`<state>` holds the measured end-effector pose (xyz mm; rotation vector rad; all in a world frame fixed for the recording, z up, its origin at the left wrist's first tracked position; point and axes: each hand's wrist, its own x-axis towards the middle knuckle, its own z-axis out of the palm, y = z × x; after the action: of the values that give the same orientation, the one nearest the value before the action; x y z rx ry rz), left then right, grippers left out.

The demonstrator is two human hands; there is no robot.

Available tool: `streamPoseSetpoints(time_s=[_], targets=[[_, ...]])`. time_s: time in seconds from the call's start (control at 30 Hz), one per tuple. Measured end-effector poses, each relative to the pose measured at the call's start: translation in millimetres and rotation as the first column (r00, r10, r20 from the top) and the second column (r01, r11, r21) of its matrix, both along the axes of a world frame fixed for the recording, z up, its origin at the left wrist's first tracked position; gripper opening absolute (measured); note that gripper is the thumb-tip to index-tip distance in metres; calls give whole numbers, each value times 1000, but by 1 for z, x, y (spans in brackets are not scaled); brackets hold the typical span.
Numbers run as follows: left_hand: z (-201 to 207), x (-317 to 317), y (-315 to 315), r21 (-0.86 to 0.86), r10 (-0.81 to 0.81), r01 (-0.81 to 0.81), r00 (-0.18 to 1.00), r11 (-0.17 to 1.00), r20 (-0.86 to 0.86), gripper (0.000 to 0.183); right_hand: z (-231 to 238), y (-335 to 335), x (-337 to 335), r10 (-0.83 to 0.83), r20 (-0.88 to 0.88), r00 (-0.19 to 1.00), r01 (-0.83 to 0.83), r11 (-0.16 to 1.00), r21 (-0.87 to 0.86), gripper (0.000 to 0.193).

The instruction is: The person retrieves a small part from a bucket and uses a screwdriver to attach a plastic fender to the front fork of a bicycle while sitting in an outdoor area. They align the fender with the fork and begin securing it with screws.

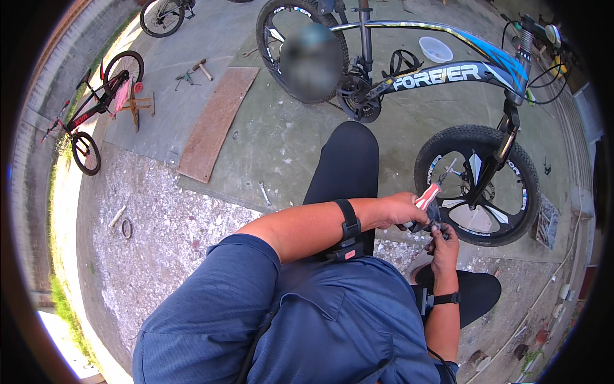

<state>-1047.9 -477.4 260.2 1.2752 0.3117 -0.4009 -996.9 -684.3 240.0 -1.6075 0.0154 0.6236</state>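
Tool (428, 196) juts forward from clasping left hand (403, 210); right hand (443, 246) beside, hold unclear.

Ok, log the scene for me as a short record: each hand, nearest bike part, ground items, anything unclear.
Left hand: holding a red-and-white tool
Right hand: fingers at a dark part, close to the left; grip unclear
Nearest bike part: front wheel
Ground: brown board, wrench, hammer, white basin
Far left: black-and-red bicycle
Unclear: what the dark part is
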Motion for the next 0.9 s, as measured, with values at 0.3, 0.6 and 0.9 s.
streamPoseSetpoints(time_s=[0.3, 0.6, 0.9], targets=[[4, 6, -1, 11, 90, -90, 996, 996, 22, 33, -6, -13, 11, -91, -15, 996, 91, 994, 62, 11], [-6, 8, 4, 406, 164, -183, 983, 895, 82, 38, 6, -17, 18, -192, -25, 981, 193, 974, 121, 12], [5, 7, 4, 337, 193, -193, 981, 921, 34, 39, 7, -19, 19, -206, -30, 978, 208, 967, 148, 12]])
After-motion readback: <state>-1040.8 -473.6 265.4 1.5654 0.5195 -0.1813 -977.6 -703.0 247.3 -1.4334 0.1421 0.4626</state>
